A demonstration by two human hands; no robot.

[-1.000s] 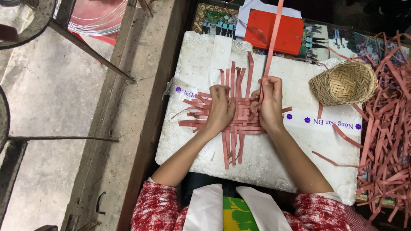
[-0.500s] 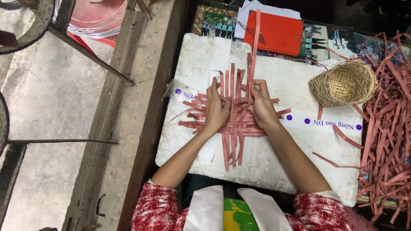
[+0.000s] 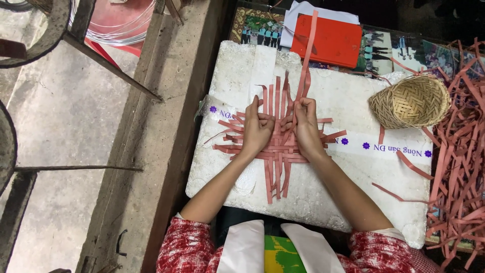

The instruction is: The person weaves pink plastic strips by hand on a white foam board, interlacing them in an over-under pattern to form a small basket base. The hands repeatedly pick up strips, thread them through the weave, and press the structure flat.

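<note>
Left hand (image 3: 257, 129): lies palm down on the left part of the woven mat (image 3: 279, 146), fingers curled together at its upper edge, pressing the strips flat; whether the fingertips pinch a strip cannot be told.
Right hand (image 3: 304, 126): rests on the right part of the mat, fingers closed on the long strip (image 3: 306, 60) near its lower end.
Long strip: pink, runs up and away from the right hand, crossing the red folder (image 3: 333, 40) at the far edge.
Woven mat: crossed pink strips, loose ends sticking out on all 4 sides; it lies near the middle of the white foam board (image 3: 353, 182), under both hands.
Foam board: sits in front of the person, with a band of printed tape (image 3: 384, 148) running across it, partly under the mat.
Basket (image 3: 410, 101): small, woven, pale, tipped on its side at the board's right far corner, well apart from the hands.
Loose strips (image 3: 459, 151): a heap of pink strips to the right of the board, a few trailing onto it.
Sleeves (image 3: 184, 250): red and white pattern, at the bottom edge.
</note>
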